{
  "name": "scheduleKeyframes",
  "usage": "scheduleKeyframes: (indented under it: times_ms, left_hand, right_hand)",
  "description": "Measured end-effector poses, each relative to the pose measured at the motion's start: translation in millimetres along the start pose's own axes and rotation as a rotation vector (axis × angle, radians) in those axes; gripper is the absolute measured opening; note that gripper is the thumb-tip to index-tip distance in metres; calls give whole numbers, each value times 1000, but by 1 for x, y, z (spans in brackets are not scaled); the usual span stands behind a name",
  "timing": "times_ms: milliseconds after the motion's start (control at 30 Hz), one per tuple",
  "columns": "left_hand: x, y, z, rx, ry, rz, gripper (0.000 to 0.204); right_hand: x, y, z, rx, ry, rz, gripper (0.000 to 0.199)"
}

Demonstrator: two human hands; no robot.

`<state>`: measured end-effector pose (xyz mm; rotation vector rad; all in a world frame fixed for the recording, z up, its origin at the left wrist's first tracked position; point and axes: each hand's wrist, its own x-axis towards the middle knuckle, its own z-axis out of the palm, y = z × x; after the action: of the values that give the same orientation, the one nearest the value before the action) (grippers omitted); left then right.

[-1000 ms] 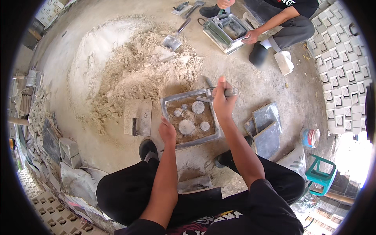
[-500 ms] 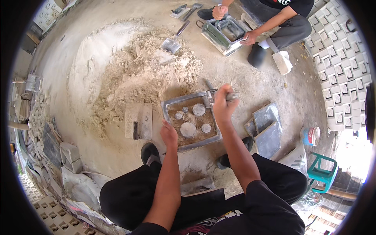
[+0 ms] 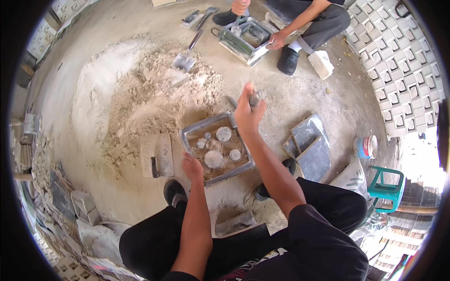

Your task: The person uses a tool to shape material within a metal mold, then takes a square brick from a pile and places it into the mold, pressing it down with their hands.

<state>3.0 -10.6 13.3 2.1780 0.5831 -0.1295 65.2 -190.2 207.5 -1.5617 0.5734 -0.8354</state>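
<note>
A rectangular grey moulding frame (image 3: 206, 125) rests on the ground between my feet. Packed brown sand (image 3: 220, 146) fills it, with several pale round discs (image 3: 214, 159) of different sizes set in the surface. My left hand (image 3: 192, 167) is closed on the frame's left side, low down. Just above the frame's far right corner, my right hand (image 3: 248, 112) is closed round a short grey tool (image 3: 255, 99); motion blurs it, so its kind cannot be made out.
A heap of loose sand (image 3: 154, 89) with a small shovel (image 3: 184, 61) spreads beyond the frame. A wooden board (image 3: 164, 157) lies left, grey plates (image 3: 315, 159) right. Opposite, a co-worker's hands (image 3: 277, 40) work at a second box (image 3: 243, 52). A paint bucket (image 3: 365, 147) and green stool (image 3: 386, 189) stand right.
My right hand has risen, moving a little away from the frame's corner with the tool. My left hand stays on the frame. The co-worker's tool now reaches into the second box. The view has shifted.
</note>
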Motion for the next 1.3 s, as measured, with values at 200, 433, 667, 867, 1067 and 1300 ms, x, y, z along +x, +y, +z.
scheduleKeyframes:
  times_ms: [200, 433, 667, 867, 1067, 1300]
  left_hand:
    - [4, -8, 2, -10, -9, 53, 74]
    - [-4, 4, -1, -36, -1, 28, 75]
    - [-5, 0, 0, 11, -19, 34, 76]
    - [2, -1, -1, 22, -13, 6, 77]
    - [2, 0, -2, 10, -49, -15, 79]
    - [1, -3, 0, 37, -2, 26, 77]
  right_hand:
    - [1, -15, 3, -111, -31, -151, 46]
    - [-14, 4, -17, 16, -51, -104, 47]
    - [0, 35, -19, -92, -68, -77, 51]
    - [-6, 17, -12, 128, -96, -64, 49]
    - [-16, 12, -13, -5, -108, -68, 46]
    - [-3, 2, -25, -108, -184, -51, 47]
